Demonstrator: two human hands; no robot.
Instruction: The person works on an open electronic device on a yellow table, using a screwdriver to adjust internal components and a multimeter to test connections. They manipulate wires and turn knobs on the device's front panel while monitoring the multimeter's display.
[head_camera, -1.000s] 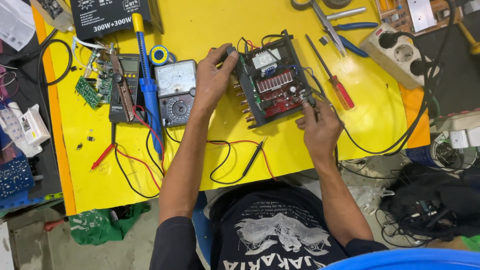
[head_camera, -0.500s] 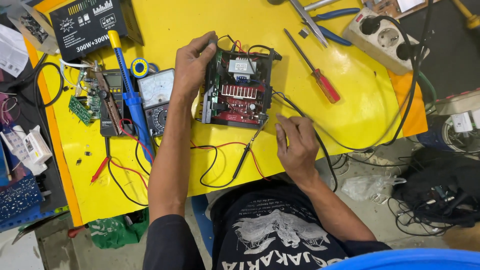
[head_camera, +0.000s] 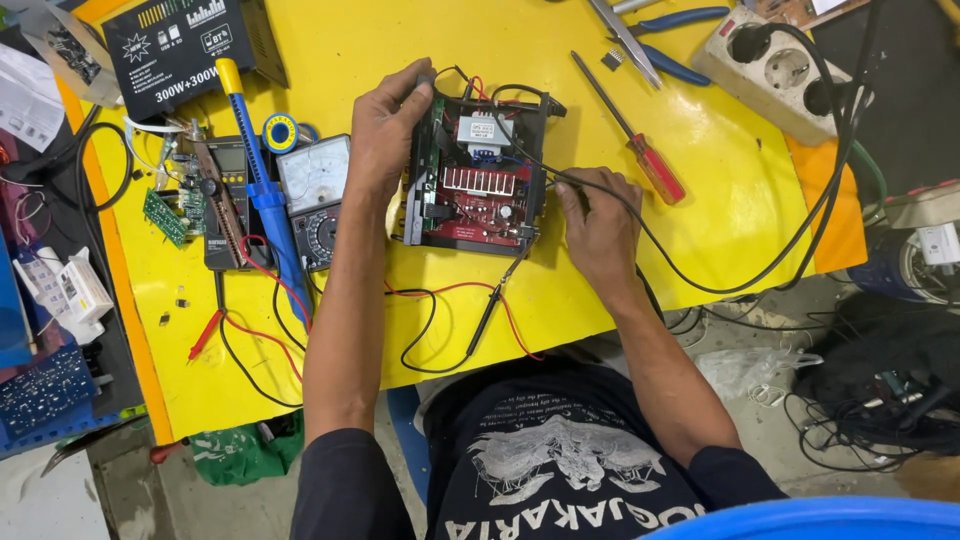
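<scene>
Now the board sits squarer to the person than 1 s ago, when it lay tilted further right; it looks turned into a working position. Left hand grips the board's left edge, fingers wrapped over the top corner. Right hand pinches the black cable at the right edge, fingers narrow. Board is mid-tabletop: red circuit board, finned heatsink, transformer, black frame. Probe lies just below.

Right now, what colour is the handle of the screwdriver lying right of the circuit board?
Red, translucent-looking; the screwdriver shows clearly in the head view, on the yellow table.
</scene>
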